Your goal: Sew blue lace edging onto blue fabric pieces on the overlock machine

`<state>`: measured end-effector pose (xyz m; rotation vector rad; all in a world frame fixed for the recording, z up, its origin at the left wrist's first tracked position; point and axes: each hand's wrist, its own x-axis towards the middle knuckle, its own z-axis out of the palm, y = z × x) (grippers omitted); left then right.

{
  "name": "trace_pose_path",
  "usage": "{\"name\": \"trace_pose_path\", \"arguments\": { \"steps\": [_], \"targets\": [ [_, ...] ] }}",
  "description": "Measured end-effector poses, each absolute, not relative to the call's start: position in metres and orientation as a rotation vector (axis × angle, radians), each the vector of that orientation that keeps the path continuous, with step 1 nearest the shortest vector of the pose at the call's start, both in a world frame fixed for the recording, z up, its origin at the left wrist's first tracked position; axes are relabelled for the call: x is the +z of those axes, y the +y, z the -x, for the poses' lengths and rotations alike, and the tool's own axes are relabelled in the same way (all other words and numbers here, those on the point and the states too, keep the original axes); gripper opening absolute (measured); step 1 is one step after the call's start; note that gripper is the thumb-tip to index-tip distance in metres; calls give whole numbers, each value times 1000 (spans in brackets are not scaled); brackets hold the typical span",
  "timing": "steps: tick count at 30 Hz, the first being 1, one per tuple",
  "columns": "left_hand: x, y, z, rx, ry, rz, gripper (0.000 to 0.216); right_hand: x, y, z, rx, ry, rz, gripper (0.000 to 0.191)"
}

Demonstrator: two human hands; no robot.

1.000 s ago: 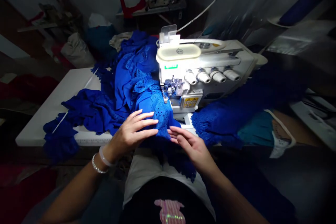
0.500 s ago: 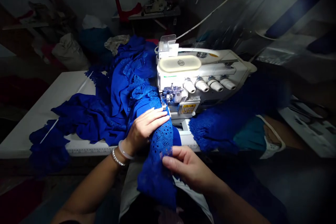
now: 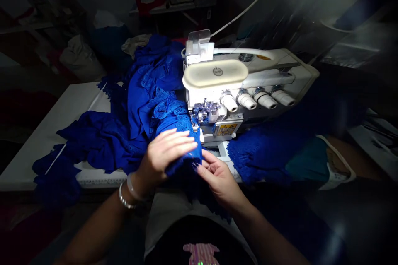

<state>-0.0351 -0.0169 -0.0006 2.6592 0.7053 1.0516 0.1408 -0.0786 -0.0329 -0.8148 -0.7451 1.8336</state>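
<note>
Two hands position blue lace (image 3: 178, 126) at the serger (image 3: 214, 76): the left hand (image 3: 164, 155) flattens it, fingers pressed together, while the right hand (image 3: 217, 180) pinches its edge.

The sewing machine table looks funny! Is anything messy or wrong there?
Nothing looks broken, but it is messy. The bright blue lace fabric lies in a big crumpled heap beside the overlock sewing machine, and some hangs over the front edge of the white table. It looks odd because it is bunched up, not flat.
</note>
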Motion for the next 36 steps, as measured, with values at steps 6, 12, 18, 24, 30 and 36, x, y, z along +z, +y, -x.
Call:
{"name": "trace_pose_path", "arguments": {
  "steps": [6,12,18,24,30,36],
  "targets": [
    [-2,-54,23,992,625,-2804,31,-30,-79,-153,2018,-598,744,50],
    [5,-52,19,974,653,-2878,29,-25,-75,-156,2045,-557,719,50],
    [10,-49,17,950,751,-2978,30,-17,-72,-156,2049,-613,721,48],
    [-6,-47,26,939,930,-2891,27,-25,-88,-165,1723,-957,1107,42],
    [-1,-37,38,1097,881,-2415,30,-38,-79,-169,1680,-938,1261,39],
    [11,-32,35,1188,894,-2244,27,-32,-61,-161,1743,-830,1117,27]
  ]
}}
